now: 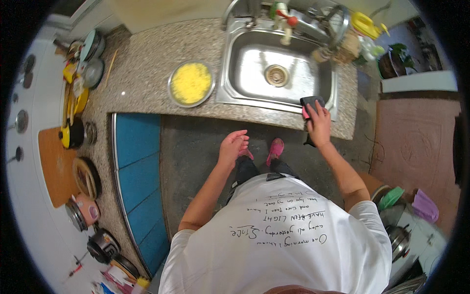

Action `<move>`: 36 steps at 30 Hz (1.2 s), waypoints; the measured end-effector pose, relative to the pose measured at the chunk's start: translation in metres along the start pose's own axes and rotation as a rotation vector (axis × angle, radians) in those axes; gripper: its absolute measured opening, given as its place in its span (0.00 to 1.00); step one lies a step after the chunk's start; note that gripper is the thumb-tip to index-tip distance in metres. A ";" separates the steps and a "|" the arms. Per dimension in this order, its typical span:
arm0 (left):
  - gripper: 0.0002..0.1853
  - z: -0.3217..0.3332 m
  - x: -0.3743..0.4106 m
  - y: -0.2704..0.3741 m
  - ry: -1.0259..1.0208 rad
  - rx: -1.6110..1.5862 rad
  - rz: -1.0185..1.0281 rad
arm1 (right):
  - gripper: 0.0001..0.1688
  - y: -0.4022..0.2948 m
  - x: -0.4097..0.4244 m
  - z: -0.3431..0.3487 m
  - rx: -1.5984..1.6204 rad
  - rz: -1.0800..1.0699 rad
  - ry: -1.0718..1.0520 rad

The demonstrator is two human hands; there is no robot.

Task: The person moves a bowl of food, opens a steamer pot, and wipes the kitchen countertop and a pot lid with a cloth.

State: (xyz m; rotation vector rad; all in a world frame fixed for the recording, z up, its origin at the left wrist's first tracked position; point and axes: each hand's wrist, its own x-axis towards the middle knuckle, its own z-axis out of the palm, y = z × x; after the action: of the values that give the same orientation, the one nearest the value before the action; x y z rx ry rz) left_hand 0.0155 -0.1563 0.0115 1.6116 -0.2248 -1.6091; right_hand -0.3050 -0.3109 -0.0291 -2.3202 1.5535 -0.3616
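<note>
My right hand (318,123) grips a dark grey and pink cloth (312,102) at the front right rim of the stainless steel sink (264,103). Part of the cloth hangs over the granite counter's front edge. In front of my body, just off the counter edge, my left hand (234,145) holds nothing that I can see; its fingers are loosely bent. Left of the sink, a round metal dish (171,96) holds a yellow shredded or grainy food (191,83). The sink basin shows a round drain strainer (277,75).
A faucet (229,14), a red-handled tap (292,21) and a yellow watering can (365,25) stand behind the sink. Bowls (91,46), a black and yellow pot (71,133), a wooden board (57,167) and a cooker (104,245) line the left counter. Blue cabinet doors (137,176) lie below.
</note>
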 end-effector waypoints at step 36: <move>0.23 -0.258 -0.061 0.101 0.661 -0.606 0.530 | 0.27 -0.212 0.076 0.081 0.359 -0.308 0.075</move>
State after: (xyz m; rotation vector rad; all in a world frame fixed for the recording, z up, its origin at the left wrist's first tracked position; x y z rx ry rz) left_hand 0.2786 -0.0744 0.0802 1.3537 0.1671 -0.6024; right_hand -0.0666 -0.2958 -0.0156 -2.2707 1.0502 -0.7435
